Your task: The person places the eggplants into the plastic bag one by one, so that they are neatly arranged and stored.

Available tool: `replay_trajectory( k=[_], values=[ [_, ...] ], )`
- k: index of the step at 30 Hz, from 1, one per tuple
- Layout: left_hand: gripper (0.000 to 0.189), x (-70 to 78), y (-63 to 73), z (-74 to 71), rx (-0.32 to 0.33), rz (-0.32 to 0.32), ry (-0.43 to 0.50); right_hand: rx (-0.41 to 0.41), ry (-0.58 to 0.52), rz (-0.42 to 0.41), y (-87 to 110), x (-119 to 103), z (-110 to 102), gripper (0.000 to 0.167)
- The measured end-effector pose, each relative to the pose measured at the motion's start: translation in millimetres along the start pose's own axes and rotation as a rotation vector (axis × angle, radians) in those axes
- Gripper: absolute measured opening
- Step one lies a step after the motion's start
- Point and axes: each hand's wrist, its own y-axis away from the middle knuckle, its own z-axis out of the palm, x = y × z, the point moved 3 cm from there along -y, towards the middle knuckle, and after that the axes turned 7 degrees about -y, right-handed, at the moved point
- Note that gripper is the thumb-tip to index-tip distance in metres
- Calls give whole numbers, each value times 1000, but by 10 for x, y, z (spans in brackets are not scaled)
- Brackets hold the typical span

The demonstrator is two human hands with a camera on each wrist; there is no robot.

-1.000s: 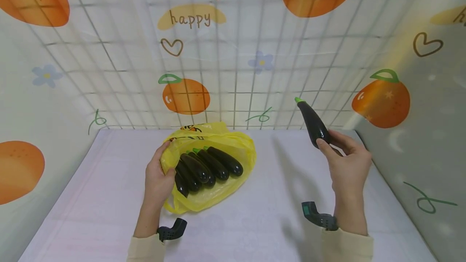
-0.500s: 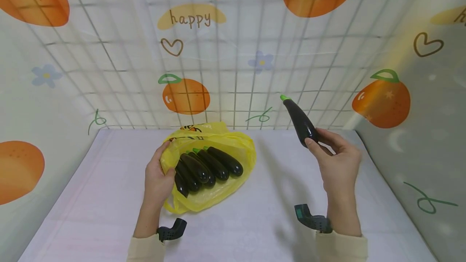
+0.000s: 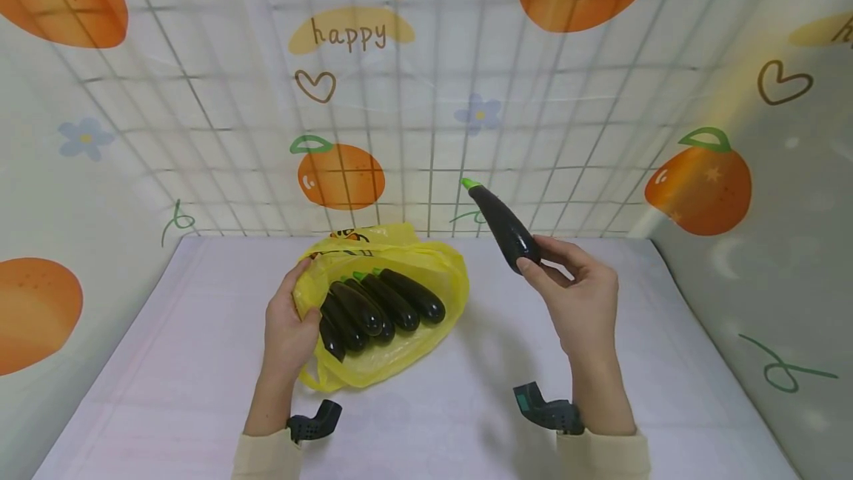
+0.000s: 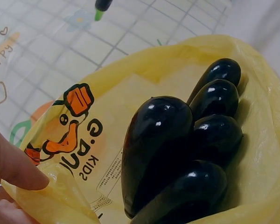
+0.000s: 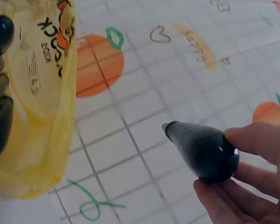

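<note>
My right hand (image 3: 583, 298) pinches a dark eggplant (image 3: 503, 227) by its thick rounded end, thumb on one side and fingers on the other. Its green stem tip points up and to the left, and the eggplant is held above the table, to the right of the bag. A yellow plastic bag (image 3: 445, 265) lies with its mouth open toward me. Inside it several glossy eggplants (image 3: 415, 296) lie side by side. My left hand (image 3: 291, 324) grips the bag's left rim; in the left wrist view the thumb (image 4: 23, 170) presses on the yellow plastic.
A pale table (image 3: 433, 428) extends under the bag and both arms. Behind it stands a white grid backdrop (image 3: 433, 110) printed with oranges, hearts and flowers. Walls close in the left and right sides. Each wrist wears a black camera mount (image 3: 549, 410).
My right hand has carried the eggplant leftward, closer to the bag. The left hand, the bag and the eggplants in it stay in place.
</note>
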Motion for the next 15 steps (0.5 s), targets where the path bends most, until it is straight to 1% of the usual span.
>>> replay_trajectory(
  k=[4,8,15],
  values=[
    [77,-2,-1,-2,2,4,-1,-63,-6,21,52,-6,115,37],
    [76,-5,-3,0,3,7,-1,-126,-45,44,96,-7,217,37],
    [77,-4,-8,4,-1,11,0,-229,-28,42,154,1,381,36]
  ],
)
